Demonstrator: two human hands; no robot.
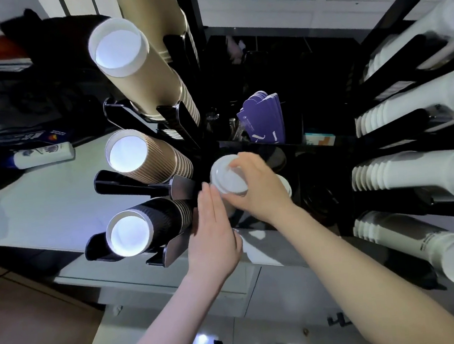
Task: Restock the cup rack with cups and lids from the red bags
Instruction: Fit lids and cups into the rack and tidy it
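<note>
Right hand (260,188) grip curled round white plastic lid stack (228,178) at black cup rack (245,145) centre slot; left hand (212,228) flat, steadying. Slot base hidden. Risk: stack tilts and lids spill.

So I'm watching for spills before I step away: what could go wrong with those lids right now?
The right hand grips the white lid stack from above while the left hand only lies flat against its side, so the stack could tilt and shed lids. The black cup stack juts out beside the left wrist and could be knocked.
</note>
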